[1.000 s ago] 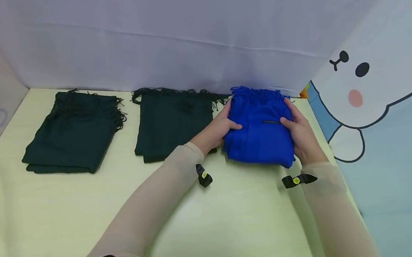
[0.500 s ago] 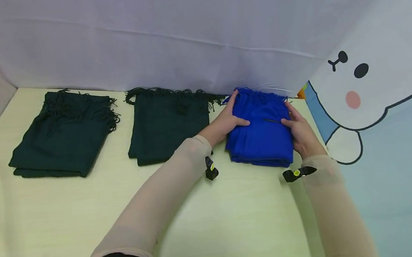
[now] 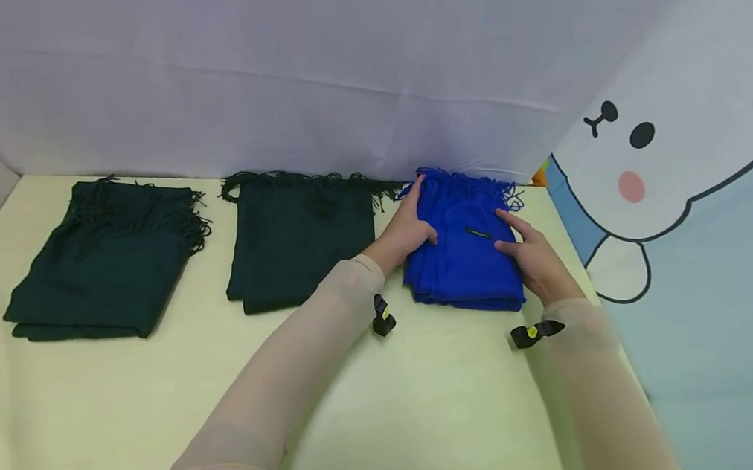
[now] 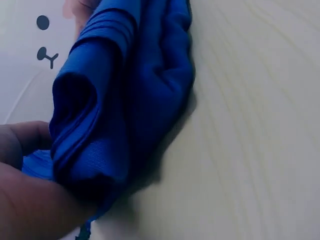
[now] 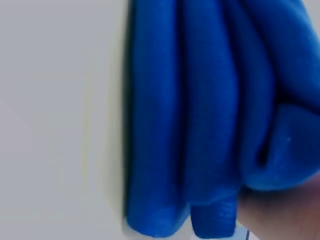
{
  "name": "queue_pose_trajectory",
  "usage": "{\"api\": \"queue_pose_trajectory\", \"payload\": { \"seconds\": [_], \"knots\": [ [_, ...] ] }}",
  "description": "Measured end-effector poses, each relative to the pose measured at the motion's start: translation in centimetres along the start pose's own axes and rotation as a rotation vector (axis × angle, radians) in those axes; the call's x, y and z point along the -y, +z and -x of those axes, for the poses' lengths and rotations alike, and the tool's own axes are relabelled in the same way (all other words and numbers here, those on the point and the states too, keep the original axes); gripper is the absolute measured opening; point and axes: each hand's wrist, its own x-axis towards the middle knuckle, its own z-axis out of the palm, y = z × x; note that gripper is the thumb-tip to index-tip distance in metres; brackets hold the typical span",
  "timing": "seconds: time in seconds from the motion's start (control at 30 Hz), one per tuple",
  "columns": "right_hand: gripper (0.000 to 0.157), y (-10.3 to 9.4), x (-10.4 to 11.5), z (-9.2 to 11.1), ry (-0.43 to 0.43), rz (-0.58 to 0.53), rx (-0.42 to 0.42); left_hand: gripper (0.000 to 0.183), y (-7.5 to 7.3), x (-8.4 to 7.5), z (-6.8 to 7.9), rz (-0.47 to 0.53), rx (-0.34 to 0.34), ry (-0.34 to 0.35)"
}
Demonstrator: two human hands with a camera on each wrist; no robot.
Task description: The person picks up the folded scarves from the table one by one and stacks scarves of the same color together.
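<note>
The right hand [image 3: 539, 262] is sitting a little nearer the person along the edge of the blue cloth [image 3: 464, 276] than half a second ago, leaving strands of fringe [image 3: 455, 181] showing past its forefinger at the far corner; the left hand [image 3: 405, 234] is keeping nearly the same place on the cloth (the whole view is shifting slightly too, so some of the apparent drift is the camera's); the blue cloth is lying folded on the surface [image 3: 163, 410] between the two hands, its longer axis seemingly running from the person toward the fringed end at the white backdrop [image 3: 255, 74]; the left hand is flanking its left edge and reaching closer to that end, while the right hand is resting on the opposite edge, level with the small dark label [image 3: 479, 233]; neither is clearly nearer, both are touching, so, as a judgement, the balance between those facing edges is what counts; on each hand forefinger and thumb are spreading apart against the folds, the remaining fingers staying mostly hidden; just left, the middle green cloth [image 3: 303, 241] is lying partly behind the left forearm
</note>
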Motion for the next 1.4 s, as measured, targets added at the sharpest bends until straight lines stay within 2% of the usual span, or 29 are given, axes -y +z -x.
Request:
{"api": "queue_pose_trajectory", "payload": {
  "seconds": [0.1, 0.2, 0.27, 0.37, 0.5, 0.63, 0.77, 0.87, 0.97, 1.03, 1.1, 1.23, 1.4],
  "knots": [
    [0.068, 0.4, -0.4, -0.1, -0.063, 0.198, -0.014, 0.106, -0.4, 0.2, -0.1, -0.223, -0.131, 0.006],
    [0.060, 0.7, -0.2, -0.2, -0.137, 0.436, -0.037, 0.091, -1.1, 0.0, 0.2, -0.315, -0.214, 0.008],
    [0.056, 0.8, 0.1, 0.0, -0.181, 0.579, -0.059, 0.084, -1.7, -0.5, 0.7, -0.323, -0.213, 0.026],
    [0.051, 1.1, 0.8, 0.5, -0.261, 0.697, -0.126, 0.075, -3.1, -1.5, 1.9, -0.326, -0.169, 0.077],
    [0.046, 2.0, 1.7, 1.5, -0.438, 0.750, -0.192, 0.061, -5.8, -3.0, 3.7, -0.343, -0.117, 0.137],
    [0.044, 4.0, 2.7, 2.4, -0.618, 0.771, -0.183, 0.050, -8.9, -3.9, 5.3, -0.365, -0.121, 0.148],
    [0.043, 7.0, 3.6, 3.3, -0.704, 0.743, -0.169, 0.045, -11.9, -4.1, 6.7, -0.384, -0.133, 0.129],
    [0.043, 9.3, 3.9, 3.8, -0.723, 0.710, -0.124, 0.044, -14.4, -3.9, 7.9, -0.350, -0.159, 0.120],
    [0.044, 11.6, 3.9, 3.9, -0.756, 0.717, -0.052, 0.046, -17.3, -3.7, 9.7, -0.321, -0.208, 0.099],
    [0.046, 12.9, 4.0, 3.8, -0.769, 0.744, -0.001, 0.050, -19.1, -3.4, 11.1, -0.358, -0.235, 0.091],
    [0.049, 13.9, 4.2, 3.8, -0.768, 0.772, 0.039, 0.055, -20.6, -3.0, 12.5, -0.421, -0.234, 0.081],
    [0.055, 15.1, 4.7, 3.5, -0.754, 0.835, 0.058, 0.064, -22.3, -2.0, 14.6, -0.554, -0.215, 0.050],
    [0.058, 17.2, 5.6, 3.0, -0.761, 0.845, 0.071, 0.067, -24.1, -0.9, 16.5, -0.612, -0.246, 0.011]
  ]
}}
